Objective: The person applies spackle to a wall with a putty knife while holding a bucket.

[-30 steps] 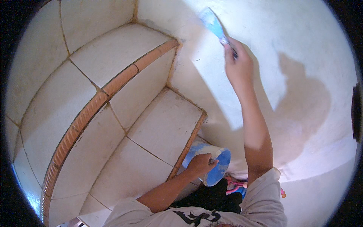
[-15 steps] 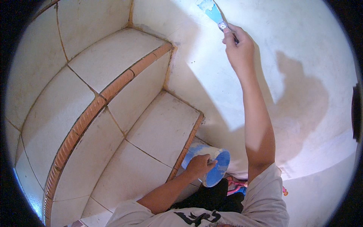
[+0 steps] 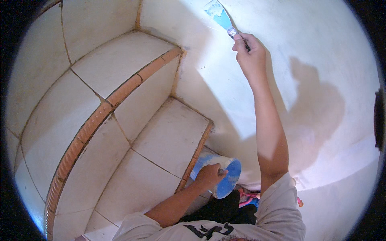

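Raised against the pale wall [image 3: 241,92], my right hand [image 3: 252,54] is closed around the handle of a putty knife [image 3: 222,17]. Its blue blade points up and left and carries a smear of whitish paste, with the tip at or close to the wall. Low in the view, my left hand [image 3: 210,176] grips a blue-and-white bucket [image 3: 230,178] by its rim. The bucket is tilted and smeared with white; how far the fingers reach into it is hard to see.
Tiled stairs [image 3: 161,136] with ribbed orange-brown edging [image 3: 90,124] climb on the left and meet the wall. Below my right arm lies a pink object [image 3: 250,197], partly hidden. A dark object [image 3: 378,120] sits at the far right edge.
The putty knife and my right hand have shifted slightly left and down in the view. The bucket moves slightly left in the picture, still in my left hand.
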`<action>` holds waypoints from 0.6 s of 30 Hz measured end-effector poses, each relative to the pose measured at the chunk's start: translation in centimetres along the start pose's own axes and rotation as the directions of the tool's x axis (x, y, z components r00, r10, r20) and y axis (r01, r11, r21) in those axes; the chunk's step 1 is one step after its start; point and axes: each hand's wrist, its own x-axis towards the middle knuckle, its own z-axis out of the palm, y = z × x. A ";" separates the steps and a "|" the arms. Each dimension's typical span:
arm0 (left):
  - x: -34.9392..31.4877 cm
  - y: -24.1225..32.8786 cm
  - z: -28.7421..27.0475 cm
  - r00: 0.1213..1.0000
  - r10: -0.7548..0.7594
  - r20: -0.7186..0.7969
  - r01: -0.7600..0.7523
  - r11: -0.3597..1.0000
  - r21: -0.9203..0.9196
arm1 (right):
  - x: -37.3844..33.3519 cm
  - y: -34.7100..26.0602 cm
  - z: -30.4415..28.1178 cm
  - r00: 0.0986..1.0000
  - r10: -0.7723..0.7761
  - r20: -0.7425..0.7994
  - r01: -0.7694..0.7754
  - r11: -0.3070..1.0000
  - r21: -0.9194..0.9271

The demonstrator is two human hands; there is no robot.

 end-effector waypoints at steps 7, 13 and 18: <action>0.3 -0.8 0.3 1.000 -0.020 0.025 0.020 0.999 -0.032 | -5.8 2.7 -2.7 0.989 0.134 -0.066 -0.136 0.990 -0.033; 0.4 -0.7 0.5 0.999 -0.016 0.039 0.017 0.999 -0.036 | -5.2 0.4 0.1 0.993 0.113 -0.029 -0.108 0.985 0.138; 0.0 -0.6 0.2 1.000 0.002 -0.006 -0.002 1.000 -0.013 | -3.0 0.7 2.1 0.998 0.061 -0.018 -0.061 0.998 0.002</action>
